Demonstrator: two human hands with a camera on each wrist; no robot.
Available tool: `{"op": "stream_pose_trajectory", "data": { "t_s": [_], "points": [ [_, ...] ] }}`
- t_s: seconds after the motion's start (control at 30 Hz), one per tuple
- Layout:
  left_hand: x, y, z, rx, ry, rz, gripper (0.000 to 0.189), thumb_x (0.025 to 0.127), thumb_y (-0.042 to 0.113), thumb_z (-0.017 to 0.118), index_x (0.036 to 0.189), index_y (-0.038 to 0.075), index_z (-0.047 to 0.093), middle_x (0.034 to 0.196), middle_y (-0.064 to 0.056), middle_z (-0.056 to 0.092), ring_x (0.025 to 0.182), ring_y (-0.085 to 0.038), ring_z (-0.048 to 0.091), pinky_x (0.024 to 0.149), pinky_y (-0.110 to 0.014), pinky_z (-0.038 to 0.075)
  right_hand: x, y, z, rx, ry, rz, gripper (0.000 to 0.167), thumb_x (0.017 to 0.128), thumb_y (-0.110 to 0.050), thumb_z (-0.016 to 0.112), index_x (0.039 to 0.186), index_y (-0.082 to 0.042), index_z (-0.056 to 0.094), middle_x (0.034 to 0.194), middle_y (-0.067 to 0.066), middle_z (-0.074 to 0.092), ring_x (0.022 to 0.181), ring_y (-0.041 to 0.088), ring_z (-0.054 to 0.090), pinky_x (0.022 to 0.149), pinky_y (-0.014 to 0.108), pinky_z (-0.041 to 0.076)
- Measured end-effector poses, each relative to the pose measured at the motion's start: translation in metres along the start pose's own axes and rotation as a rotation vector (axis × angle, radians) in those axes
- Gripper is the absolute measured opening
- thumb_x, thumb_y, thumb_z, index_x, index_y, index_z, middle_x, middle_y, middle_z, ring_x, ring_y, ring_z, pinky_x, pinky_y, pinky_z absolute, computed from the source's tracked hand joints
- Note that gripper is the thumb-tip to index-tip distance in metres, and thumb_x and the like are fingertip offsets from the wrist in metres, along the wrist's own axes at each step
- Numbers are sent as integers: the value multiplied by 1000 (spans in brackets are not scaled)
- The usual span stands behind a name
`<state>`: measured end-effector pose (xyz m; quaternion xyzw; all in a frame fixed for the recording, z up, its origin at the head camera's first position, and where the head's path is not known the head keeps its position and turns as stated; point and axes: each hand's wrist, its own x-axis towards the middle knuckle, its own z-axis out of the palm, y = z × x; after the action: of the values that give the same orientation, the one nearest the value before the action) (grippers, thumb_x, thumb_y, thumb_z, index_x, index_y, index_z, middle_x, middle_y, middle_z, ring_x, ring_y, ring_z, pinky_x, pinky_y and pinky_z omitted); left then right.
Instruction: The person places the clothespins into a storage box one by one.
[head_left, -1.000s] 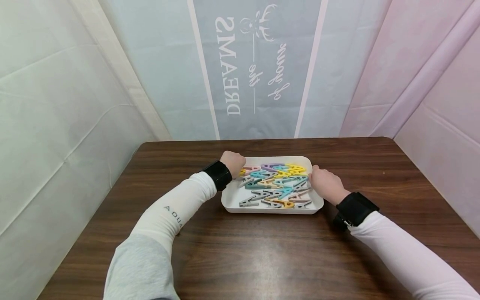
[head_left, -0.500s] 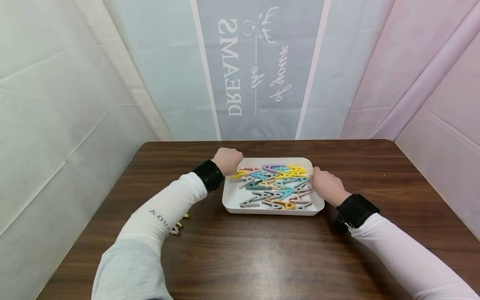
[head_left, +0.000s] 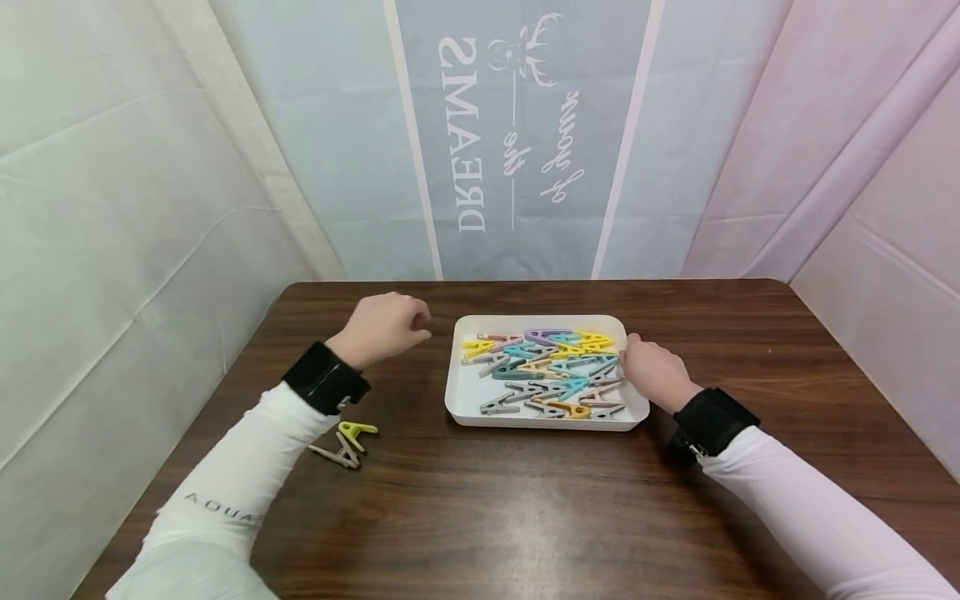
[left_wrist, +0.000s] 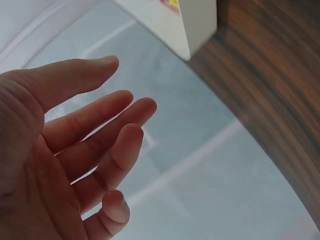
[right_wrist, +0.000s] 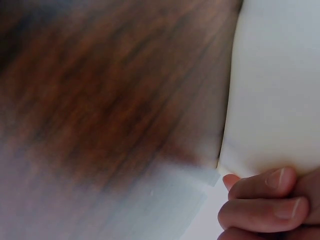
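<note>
A white tray lies on the brown table, holding several plastic clothespins in yellow, teal, grey, pink, purple and orange. To its left, above the table, is my left hand, nothing in it. The left wrist view shows that hand with fingers loosely bent and apart from the thumb. My right hand grips the tray's right edge. In the right wrist view its curled fingers sit against the tray wall; the thumb is hidden there.
Near my left forearm, a yellow clothespin and a greyish-pink clothespin lie on the table, the latter partly covered by the sleeve. A printed grey-blue cloth hangs behind the table's far edge, with pale cloth walls at both sides.
My left hand has let go of a yellow clothespin in the tray's upper left and moved left, its fingers loosening. Two clothespins on the table came into view. My right hand stays at the tray.
</note>
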<state>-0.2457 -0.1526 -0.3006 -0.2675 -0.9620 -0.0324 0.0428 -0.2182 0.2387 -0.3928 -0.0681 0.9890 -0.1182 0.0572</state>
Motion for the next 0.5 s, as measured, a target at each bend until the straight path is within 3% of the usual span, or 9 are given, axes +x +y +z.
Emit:
{"op": "stream_pose_trajectory", "data": {
  "t_s": [0.2, 0.3, 0.5],
  "points": [
    [-40, -29, -1, -47, -43, -61, 22, 87, 27, 73, 101, 11, 72, 93, -3, 70, 83, -20, 64, 70, -42, 50, -2, 0, 1, -9, 3, -19, 29, 103, -11, 42, 109, 17, 44, 60, 12, 50, 51, 25, 52, 47, 37, 40],
    [-61, -39, 5, -75, -105, -81, 25, 86, 26, 74, 104, 9, 71, 95, -4, 70, 84, -21, 65, 71, -43, 51, -1, 0, 1, -8, -10, -14, 31, 103, -12, 42, 111, 18, 43, 61, 12, 50, 51, 25, 52, 47, 36, 40],
    [-95, -44, 20, -157, -238, -70, 34, 82, 24, 78, 109, 5, 69, 101, -7, 70, 91, -26, 65, 74, -45, 51, 0, -1, -1, 5, -21, 10, 30, 103, -12, 41, 111, 17, 43, 64, 13, 51, 54, 25, 53, 49, 37, 41]
  ]
}}
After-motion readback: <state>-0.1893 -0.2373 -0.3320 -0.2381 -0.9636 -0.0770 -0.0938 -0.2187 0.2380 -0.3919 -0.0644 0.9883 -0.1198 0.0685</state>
